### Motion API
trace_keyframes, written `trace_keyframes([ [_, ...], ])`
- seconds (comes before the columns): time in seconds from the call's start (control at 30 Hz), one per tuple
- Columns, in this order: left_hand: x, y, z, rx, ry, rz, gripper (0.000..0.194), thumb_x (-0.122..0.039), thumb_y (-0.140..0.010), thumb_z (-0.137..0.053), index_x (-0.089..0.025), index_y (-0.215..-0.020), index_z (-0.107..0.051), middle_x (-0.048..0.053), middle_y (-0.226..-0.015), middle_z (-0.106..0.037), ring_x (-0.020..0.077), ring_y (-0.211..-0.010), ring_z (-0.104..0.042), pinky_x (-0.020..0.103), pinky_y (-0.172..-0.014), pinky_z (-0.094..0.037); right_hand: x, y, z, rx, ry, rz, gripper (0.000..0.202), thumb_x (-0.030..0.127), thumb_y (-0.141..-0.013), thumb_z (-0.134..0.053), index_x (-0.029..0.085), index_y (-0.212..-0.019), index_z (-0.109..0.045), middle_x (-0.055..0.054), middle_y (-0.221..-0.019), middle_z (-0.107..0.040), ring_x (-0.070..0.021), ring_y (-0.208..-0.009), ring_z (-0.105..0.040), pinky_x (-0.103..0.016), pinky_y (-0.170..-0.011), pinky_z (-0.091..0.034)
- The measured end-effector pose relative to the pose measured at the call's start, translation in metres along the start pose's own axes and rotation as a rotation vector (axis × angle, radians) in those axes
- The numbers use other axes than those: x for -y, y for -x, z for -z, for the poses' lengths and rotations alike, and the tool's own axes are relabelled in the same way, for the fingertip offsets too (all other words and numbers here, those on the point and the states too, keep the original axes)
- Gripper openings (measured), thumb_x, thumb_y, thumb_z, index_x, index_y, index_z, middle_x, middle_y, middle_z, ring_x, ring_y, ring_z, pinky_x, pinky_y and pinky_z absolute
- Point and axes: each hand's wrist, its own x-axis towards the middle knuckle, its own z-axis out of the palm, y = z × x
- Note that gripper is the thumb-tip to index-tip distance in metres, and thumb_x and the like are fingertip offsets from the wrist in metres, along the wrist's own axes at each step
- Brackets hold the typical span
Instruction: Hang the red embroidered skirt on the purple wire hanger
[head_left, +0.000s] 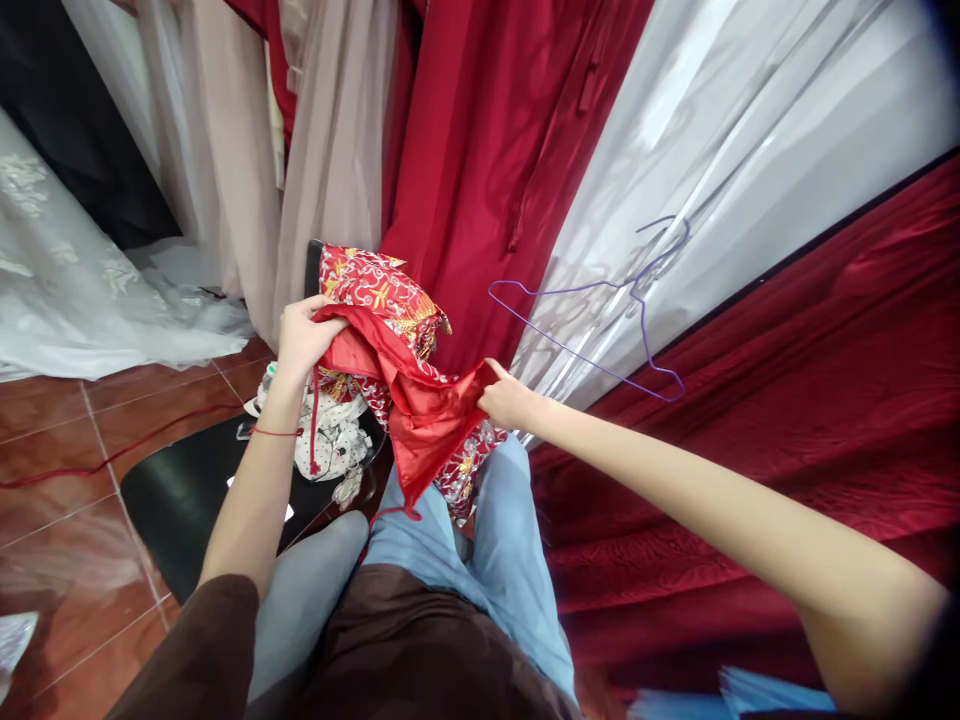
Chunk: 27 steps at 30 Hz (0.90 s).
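"What am I seeing nearest?"
"Blue trousers (521, 540). Just above the lap, the plain red cloth (439, 410) is sagging between my two hands, one corner pointing down toward the wearer."
"And its long axis?"
"It's running from upper left, slanting down to the right."
"Fingers?"
"My left hand (304, 335) is pinching the upper-left edge; my right hand (514, 397) is gripping the other end, fingers curling tight around it."
"Behind that?"
"Patterned red fabric (375, 280) is lying against the cloth, gold trim showing. To the left, a white dotted bundle (334, 440) is sitting on a black seat (187, 490)."
"Farther off?"
"A purple hanger (574, 288) is showing on the right, before white fabric (697, 80); a deep red drape (487, 130) is hanging beyond the patterned fabric."
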Motion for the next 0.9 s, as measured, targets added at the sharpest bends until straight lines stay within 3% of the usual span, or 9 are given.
trace_keyframes([
  [0.07, 0.002, -0.001, 0.001, 0.000, -0.056, -0.020, 0.015, -0.025, -0.059, -0.069, -0.017, -0.071, -0.070, -0.002, -0.066, -0.065, 0.0132, -0.063, -0.056, 0.022, -0.059, -0.041, -0.013, 0.001, 0.007, -0.062, 0.006, 0.114, 0.036, 0.012, -0.092, -0.044, 0.011, -0.118, -0.069, -0.011, -0.089, -0.077, -0.0200, -0.089, -0.072, -0.045, -0.118, -0.013],
  [0.13, 0.004, -0.002, 0.003, -0.010, -0.070, -0.026, 0.015, -0.026, -0.060, -0.069, -0.017, -0.071, -0.071, -0.002, -0.066, -0.065, 0.0127, -0.062, -0.055, 0.022, -0.058, -0.040, -0.038, 0.005, 0.012, -0.107, 0.004, 0.111, 0.042, 0.012, -0.091, -0.044, 0.010, -0.129, -0.062, -0.012, -0.093, -0.077, -0.0199, -0.092, -0.071, -0.042, -0.113, -0.020],
  [0.3, 0.006, -0.003, 0.008, 0.019, -0.014, 0.040, 0.016, -0.030, -0.059, -0.072, -0.016, -0.066, -0.068, -0.003, -0.059, -0.059, 0.0104, -0.054, -0.048, 0.021, -0.052, -0.034, -0.117, 0.028, 0.012, -0.056, 0.022, -0.239, 0.043, 0.015, -0.089, -0.046, 0.012, -0.129, -0.061, -0.014, -0.098, -0.075, -0.0259, -0.095, -0.069, -0.049, -0.104, -0.024],
  [0.4, 0.005, 0.000, 0.005, 0.064, 0.006, 0.051, 0.016, -0.030, -0.058, -0.073, -0.016, -0.063, -0.066, -0.003, -0.057, -0.057, 0.0098, -0.053, -0.047, 0.021, -0.052, -0.033, -0.140, 0.044, 0.012, -0.009, 0.011, -0.351, 0.044, 0.015, -0.089, -0.045, 0.013, -0.129, -0.061, -0.015, -0.103, -0.074, -0.0276, -0.099, -0.067, -0.050, -0.101, -0.028],
  [0.63, -0.015, 0.011, -0.008, 0.252, -0.009, -0.018, 0.030, -0.038, -0.055, -0.086, -0.017, -0.068, -0.068, 0.000, -0.068, -0.064, 0.0142, -0.065, -0.055, 0.022, -0.061, -0.042, -0.137, 0.055, 0.007, 0.102, -0.082, -0.425, 0.042, 0.018, -0.091, -0.046, 0.013, -0.130, -0.061, -0.017, -0.113, -0.071, -0.0267, -0.103, -0.066, -0.042, -0.092, -0.041],
  [0.73, -0.022, 0.017, -0.018, 0.256, -0.070, -0.088, 0.033, -0.046, -0.063, -0.083, -0.018, -0.069, -0.068, 0.001, -0.072, -0.066, 0.0155, -0.070, -0.057, 0.024, -0.066, -0.043, -0.135, 0.060, -0.004, 0.088, -0.075, -0.412, 0.041, 0.018, -0.091, -0.046, 0.014, -0.129, -0.062, -0.016, -0.110, -0.072, -0.0262, -0.102, -0.067, -0.040, -0.091, -0.042],
  [0.8, -0.025, 0.022, -0.037, 0.219, -0.118, -0.137, 0.032, -0.049, -0.072, -0.076, -0.018, -0.071, -0.069, 0.001, -0.074, -0.068, 0.0164, -0.071, -0.059, 0.025, -0.069, -0.044, -0.127, 0.066, -0.015, 0.028, -0.063, -0.418, 0.045, 0.017, -0.091, -0.044, 0.016, -0.135, -0.056, -0.016, -0.108, -0.073, -0.0259, -0.099, -0.069, -0.039, -0.089, -0.041],
  [0.9, -0.032, 0.028, -0.090, 0.259, -0.288, -0.226, 0.031, -0.047, -0.084, -0.064, -0.018, -0.078, -0.072, 0.004, -0.075, -0.070, 0.0205, -0.073, -0.063, 0.028, -0.071, -0.045, -0.099, 0.077, -0.039, -0.105, -0.072, -0.338, 0.052, 0.014, -0.091, -0.043, 0.021, -0.143, -0.048, -0.014, -0.102, -0.074, -0.0238, -0.092, -0.070, -0.039, -0.088, -0.039],
])
